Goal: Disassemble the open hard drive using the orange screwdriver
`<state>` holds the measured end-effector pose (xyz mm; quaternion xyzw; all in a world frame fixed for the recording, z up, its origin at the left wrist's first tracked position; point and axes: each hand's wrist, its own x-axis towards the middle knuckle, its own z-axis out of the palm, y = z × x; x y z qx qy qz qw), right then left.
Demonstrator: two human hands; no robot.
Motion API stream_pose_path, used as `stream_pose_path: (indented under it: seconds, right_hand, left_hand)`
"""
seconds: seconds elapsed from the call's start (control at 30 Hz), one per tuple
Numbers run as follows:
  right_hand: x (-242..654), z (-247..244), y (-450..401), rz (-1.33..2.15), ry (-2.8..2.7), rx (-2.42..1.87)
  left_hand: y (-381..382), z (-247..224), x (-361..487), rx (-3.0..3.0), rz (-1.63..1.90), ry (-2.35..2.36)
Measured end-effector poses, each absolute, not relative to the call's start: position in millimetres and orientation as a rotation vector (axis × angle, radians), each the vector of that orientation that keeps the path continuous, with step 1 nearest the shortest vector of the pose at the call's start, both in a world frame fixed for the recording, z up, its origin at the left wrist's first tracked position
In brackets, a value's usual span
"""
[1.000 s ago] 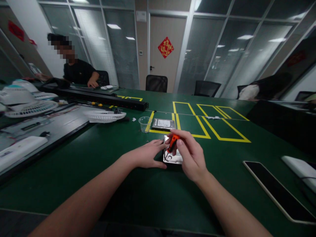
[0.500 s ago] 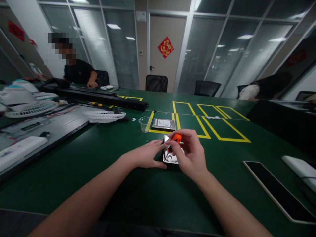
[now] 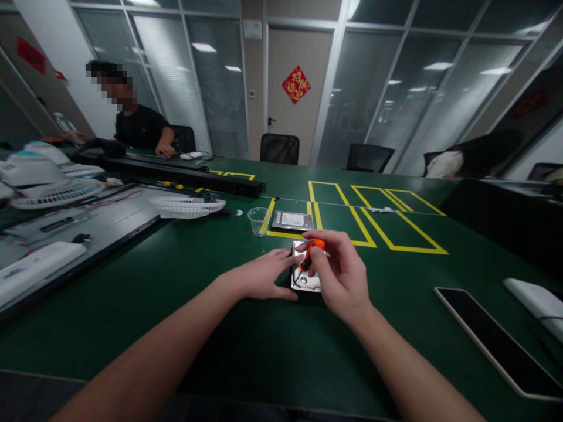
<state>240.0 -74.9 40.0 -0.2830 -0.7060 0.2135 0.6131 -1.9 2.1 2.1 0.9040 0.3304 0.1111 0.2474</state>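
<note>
A silver hard drive (image 3: 304, 281) lies on the green table in front of me. My left hand (image 3: 268, 274) rests at its left side, thumb at the near corner and fingers reaching over the top edge, with thumb and fingers spread around the drive. My right hand (image 3: 341, 272) grips an orange and black screwdriver (image 3: 316, 244), tilted, its shaft pointing down to the drive's lower left area. Beyond the hands sits a second hard drive (image 3: 291, 220) with a white label, next to a clear plastic cup (image 3: 258, 221).
At the left are a metal panel (image 3: 118, 214), white fan parts (image 3: 189, 205) and a long black bar (image 3: 211, 180). A phone (image 3: 492, 337) lies at the right. A person (image 3: 141, 128) sits at the far left. Yellow tape (image 3: 417, 252) marks the table.
The orange handle has turned slightly within my right hand, and the right fingers have shifted a little around it. My left hand stays in place on the drive.
</note>
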Motion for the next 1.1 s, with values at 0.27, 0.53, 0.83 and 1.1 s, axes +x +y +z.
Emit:
stream_pose_path:
  seconds: [0.27,0.53,0.83,1.1]
  right_hand:
    - [241.0,35.1,-72.6,0.512,-1.632,-0.651]
    - [243.4,38.7,-74.7,0.462,-1.664,-0.66]
    - [238.5,37.0,-72.6,0.447,-1.607,-0.687]
    - [244.6,37.5,-74.7,0.448,-1.68,-0.675]
  left_hand:
    - [1.8,3.0,0.2,2.451,0.256,0.944]
    - [1.2,4.0,-0.1,2.462,0.283,0.933]
    - [4.5,-3.5,-2.4,2.45,0.309,0.942]
    - [2.5,1.5,-1.3,2.459,0.281,0.928]
